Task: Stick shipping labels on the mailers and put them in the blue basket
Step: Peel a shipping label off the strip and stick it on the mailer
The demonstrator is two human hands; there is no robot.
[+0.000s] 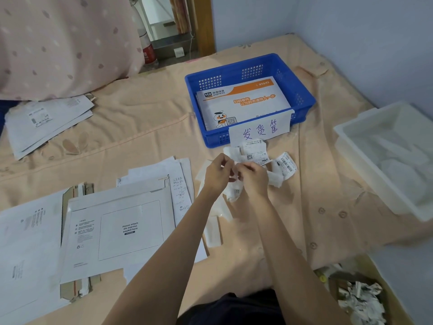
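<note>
While both hands pinch it, the label (235, 193) hangs between them.

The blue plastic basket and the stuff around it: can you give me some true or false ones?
1. The blue plastic basket holds a white and orange mailer. True.
2. Both hands are flat on the bed. False: the left hand and right hand pinch a white paper label above it.
3. The white plastic tray sits left of the basket. False: it sits right.
4. The white cardboard mailer with the empty waybill box lies near the left arm. True.
</note>
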